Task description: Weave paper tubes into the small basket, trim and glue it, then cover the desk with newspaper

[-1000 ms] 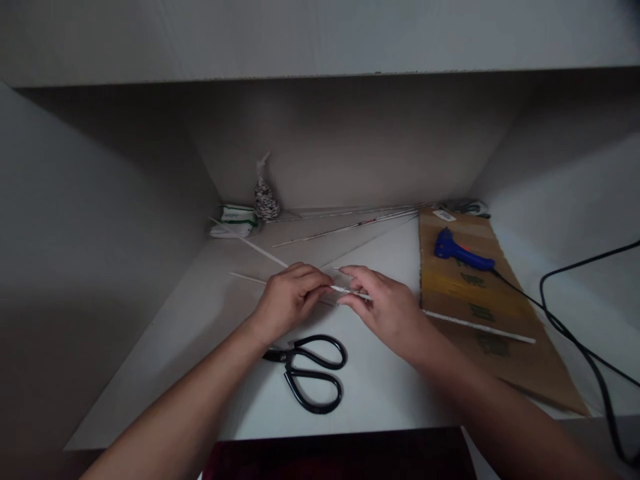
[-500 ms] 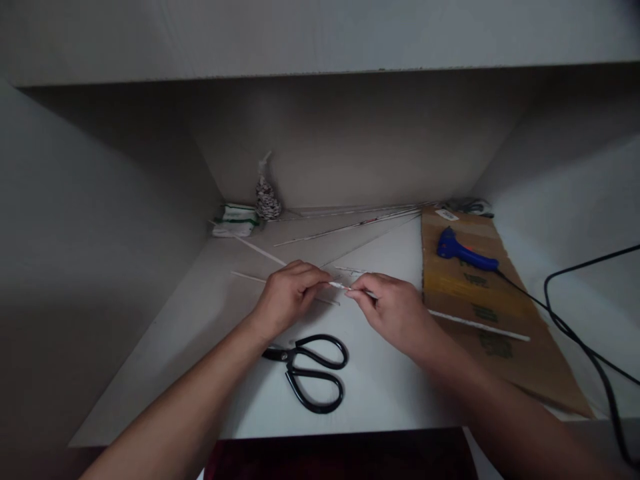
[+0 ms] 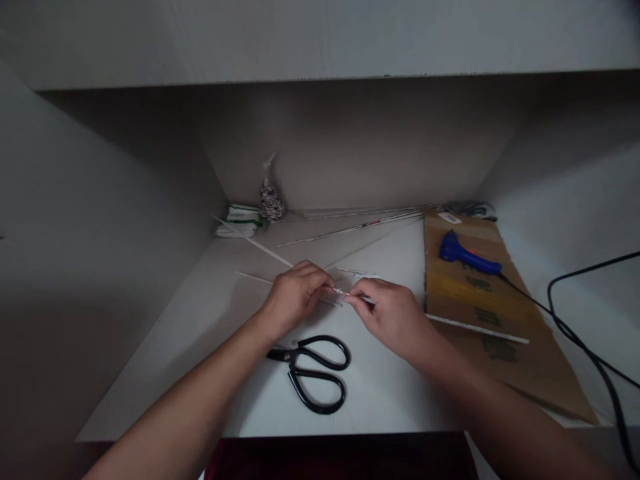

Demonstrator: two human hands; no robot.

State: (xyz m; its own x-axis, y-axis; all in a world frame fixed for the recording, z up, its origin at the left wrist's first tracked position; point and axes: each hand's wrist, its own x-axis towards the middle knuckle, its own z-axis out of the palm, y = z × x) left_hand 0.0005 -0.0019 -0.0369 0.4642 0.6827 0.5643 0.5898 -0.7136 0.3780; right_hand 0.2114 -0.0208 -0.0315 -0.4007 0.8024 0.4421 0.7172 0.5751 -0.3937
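Note:
My left hand (image 3: 295, 297) is closed in a pinch on a thin white stick, seemingly rolled paper (image 3: 255, 243), which reaches up and left from the fingers. Opposite it, my right hand (image 3: 387, 310) pinches another thin white paper stick (image 3: 477, 328) that runs out to the right past the wrist. Between the fingertips the two ends meet in a short whitish joint (image 3: 339, 291); whether one sits inside the other is too small to tell. Below my left hand lie black-handled scissors (image 3: 320, 373), their blades partly hidden by the forearm. Another thin stick (image 3: 253, 277) lies beneath my left hand.
A blue glue gun (image 3: 470, 259) rests on a cardboard sheet (image 3: 530, 363) at right, its black cable (image 3: 575, 333) trailing off. Along the back wall are several long sticks (image 3: 350, 230), a small woven cone-shaped piece (image 3: 271, 203) and a folded white-green cloth or packet (image 3: 240, 220).
My fingertips have come slightly closer together, so less of the white joint shows between them. The whole view has shifted a little; the scissors and glue gun stay in place.

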